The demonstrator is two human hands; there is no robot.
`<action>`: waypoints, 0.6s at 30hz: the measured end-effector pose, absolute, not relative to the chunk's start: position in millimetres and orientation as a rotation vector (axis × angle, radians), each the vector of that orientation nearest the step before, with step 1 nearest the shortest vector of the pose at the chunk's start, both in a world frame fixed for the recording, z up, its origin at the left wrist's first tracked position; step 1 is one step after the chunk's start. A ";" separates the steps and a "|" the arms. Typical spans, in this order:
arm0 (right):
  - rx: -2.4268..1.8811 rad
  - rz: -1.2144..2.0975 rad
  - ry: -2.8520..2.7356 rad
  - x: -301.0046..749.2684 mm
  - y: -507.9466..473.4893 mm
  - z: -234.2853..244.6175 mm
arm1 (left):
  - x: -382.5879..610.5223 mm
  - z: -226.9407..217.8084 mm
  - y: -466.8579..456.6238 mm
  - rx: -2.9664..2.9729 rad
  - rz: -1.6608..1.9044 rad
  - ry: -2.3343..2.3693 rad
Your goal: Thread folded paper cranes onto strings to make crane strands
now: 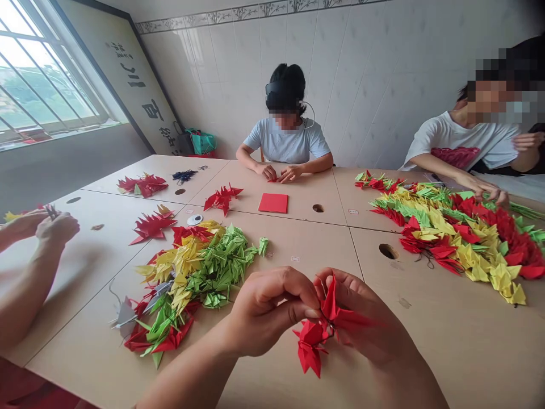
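My left hand [266, 309] is closed in a pinch on the red folded paper cranes [315, 338] near the front edge of the table. My right hand [361, 324] curls around the same red cranes from the right, with one red wing sticking up between the two hands. A second red crane hangs below my fingers. Just left of my hands lies a pile of green, yellow and red paper cranes [191, 278].
A long heap of red, yellow and green cranes [460, 233] covers the right side of the table [323, 244]. A red paper stack [273, 203] lies mid-table. One person folds opposite, another sits at right, and someone's arms [29, 250] reach in at left.
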State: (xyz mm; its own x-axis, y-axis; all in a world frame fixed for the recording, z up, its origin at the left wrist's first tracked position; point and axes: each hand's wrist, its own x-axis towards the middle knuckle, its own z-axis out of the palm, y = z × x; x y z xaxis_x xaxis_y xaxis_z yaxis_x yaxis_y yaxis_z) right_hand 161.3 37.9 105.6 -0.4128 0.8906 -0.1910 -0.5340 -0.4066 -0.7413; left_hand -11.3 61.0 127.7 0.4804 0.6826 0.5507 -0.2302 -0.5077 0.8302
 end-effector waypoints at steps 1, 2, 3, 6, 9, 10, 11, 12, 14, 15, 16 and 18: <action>-0.727 1.930 -0.729 161.1 37.2 105.2 | -11.3 127.7 61.0 1.775 1.187 0.390; -0.721 1.927 -0.719 160.8 36.2 105.1 | -11.3 127.8 61.0 1.785 1.184 0.396; -0.717 1.926 -0.713 160.5 35.1 105.4 | -11.2 127.9 61.0 1.792 1.179 0.404; -0.714 1.939 -0.693 159.8 31.7 107.4 | -10.8 128.7 60.6 1.794 1.160 0.424; -0.709 1.941 -0.678 159.0 30.1 109.1 | -10.3 129.6 59.8 1.781 1.153 0.421; -0.703 1.938 -0.676 158.7 29.9 109.6 | -10.2 129.8 59.5 1.775 1.151 0.418; -0.692 1.934 -0.676 158.3 29.7 110.1 | -10.2 129.9 59.2 1.764 1.146 0.416; -0.678 1.927 -0.676 158.0 29.5 110.7 | -10.2 129.8 59.0 1.744 1.139 0.412; -0.650 1.916 -0.670 157.1 28.7 112.4 | -10.3 129.3 58.5 1.689 1.119 0.399; -0.634 1.914 -0.663 156.7 28.2 113.5 | -10.4 129.0 58.2 1.656 1.110 0.383; -0.618 1.911 -0.652 156.3 27.6 114.7 | -10.5 128.6 58.0 1.618 1.102 0.360; -0.594 1.909 -0.635 155.6 26.5 117.1 | -10.6 128.0 57.5 1.535 1.082 0.307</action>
